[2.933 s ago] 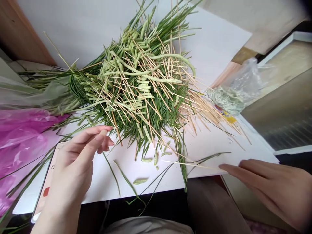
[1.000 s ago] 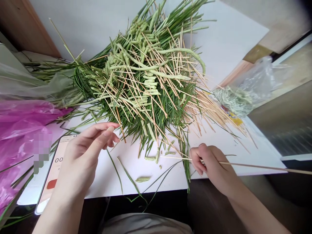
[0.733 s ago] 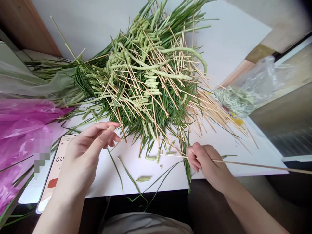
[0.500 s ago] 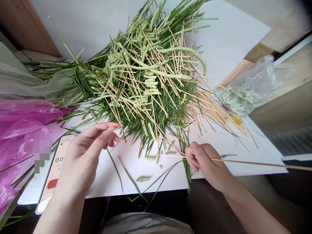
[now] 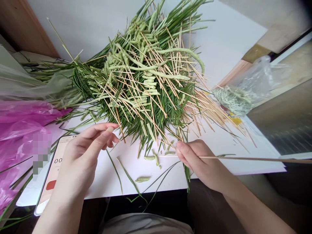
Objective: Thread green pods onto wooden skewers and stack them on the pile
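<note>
My right hand is closed round a long, thin bamboo skewer, whose pale point sticks out to the left just above the white board. By that point lie short cut pieces of green bean, and another bean piece rests nearer the front edge. My left hand is raised at the left, thumb and forefinger brought together. What they hold, if anything, is too small to make out. Beyond both hands, several bean lengths and skewers lie on a large heap of green garlic chives.
A phone lies partly under my left forearm. Pink plastic bagging bulges at the left. Loose skewers fan out to the right of the heap, near a clear bag and a pale stringy bundle. Stray chive leaves cross the front edge.
My right hand has shifted a little left with the skewer. Near its point, the upright bean piece now leans the other way. My left hand keeps its pinch almost in place.
</note>
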Tool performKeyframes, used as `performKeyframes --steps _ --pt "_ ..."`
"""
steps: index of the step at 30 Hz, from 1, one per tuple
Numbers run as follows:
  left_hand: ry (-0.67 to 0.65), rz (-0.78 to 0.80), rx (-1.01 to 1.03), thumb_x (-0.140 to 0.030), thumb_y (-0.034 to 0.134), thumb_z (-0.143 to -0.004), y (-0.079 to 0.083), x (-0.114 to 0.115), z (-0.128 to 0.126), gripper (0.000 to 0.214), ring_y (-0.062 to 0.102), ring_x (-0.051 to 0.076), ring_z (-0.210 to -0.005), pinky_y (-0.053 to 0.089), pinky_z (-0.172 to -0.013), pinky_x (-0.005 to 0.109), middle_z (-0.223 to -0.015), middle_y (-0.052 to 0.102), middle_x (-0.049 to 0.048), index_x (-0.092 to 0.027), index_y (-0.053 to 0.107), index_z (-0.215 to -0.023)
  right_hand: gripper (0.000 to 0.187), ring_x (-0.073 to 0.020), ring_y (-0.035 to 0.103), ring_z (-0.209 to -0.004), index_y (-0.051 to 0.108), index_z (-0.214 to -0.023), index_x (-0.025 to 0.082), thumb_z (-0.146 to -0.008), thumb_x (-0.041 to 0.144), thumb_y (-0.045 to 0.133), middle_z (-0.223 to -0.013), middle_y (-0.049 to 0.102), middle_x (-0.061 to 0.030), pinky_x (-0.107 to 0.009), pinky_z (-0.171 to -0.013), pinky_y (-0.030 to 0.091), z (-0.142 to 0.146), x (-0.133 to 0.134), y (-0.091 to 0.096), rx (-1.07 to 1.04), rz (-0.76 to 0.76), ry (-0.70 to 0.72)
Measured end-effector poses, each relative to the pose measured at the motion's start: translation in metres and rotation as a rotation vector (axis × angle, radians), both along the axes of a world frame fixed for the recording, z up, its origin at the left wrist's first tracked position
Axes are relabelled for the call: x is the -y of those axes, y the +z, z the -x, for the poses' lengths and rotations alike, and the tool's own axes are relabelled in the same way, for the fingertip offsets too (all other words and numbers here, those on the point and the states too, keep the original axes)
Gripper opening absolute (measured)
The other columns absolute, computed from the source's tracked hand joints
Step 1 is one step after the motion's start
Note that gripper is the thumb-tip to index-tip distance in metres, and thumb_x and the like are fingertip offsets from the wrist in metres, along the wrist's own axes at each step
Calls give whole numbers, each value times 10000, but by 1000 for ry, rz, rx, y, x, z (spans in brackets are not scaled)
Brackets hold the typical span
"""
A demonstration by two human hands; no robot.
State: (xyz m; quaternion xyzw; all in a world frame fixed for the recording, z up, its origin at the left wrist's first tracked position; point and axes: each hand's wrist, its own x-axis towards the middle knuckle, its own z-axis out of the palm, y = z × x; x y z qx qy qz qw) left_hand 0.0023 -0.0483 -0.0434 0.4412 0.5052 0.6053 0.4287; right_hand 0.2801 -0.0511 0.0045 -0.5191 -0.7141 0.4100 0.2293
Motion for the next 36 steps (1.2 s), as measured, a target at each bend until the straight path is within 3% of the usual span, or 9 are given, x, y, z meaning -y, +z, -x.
performKeyframes --steps 15,24,30,36 --pt "-6 18 -55 -395 700 -928 2 1 -2 121 522 201 -774 393 -716 382 -856 655 22 -345 791 -991 630 -110 276 -492 314 -598 205 -1104 579 331 -531 262 54 -314 -515 231 3 1 1 -30 14 44" --pt "-5 5 -61 -386 700 -932 2 1 0 118 520 184 -775 395 -717 365 -844 656 8 -344 793 -990 582 -111 269 -501 286 -605 210 -1111 496 323 -547 233 54 -318 -532 209 8 -1 4 26 24 80" --pt "9 14 -49 -395 714 -911 3 1 -2 129 523 191 -762 400 -702 353 -835 662 12 -328 797 -983 513 -116 232 -505 211 -625 214 -1081 404 349 -561 182 51 -321 -524 187 13 -1 6 106 -61 86" --pt "1 17 -77 -356 694 -929 2 2 -1 123 568 179 -789 441 -728 323 -929 699 -2 -334 777 -1016 595 -119 263 -495 292 -596 214 -1099 528 350 -533 248 48 -317 -507 205 -5 1 -3 -15 28 -59"
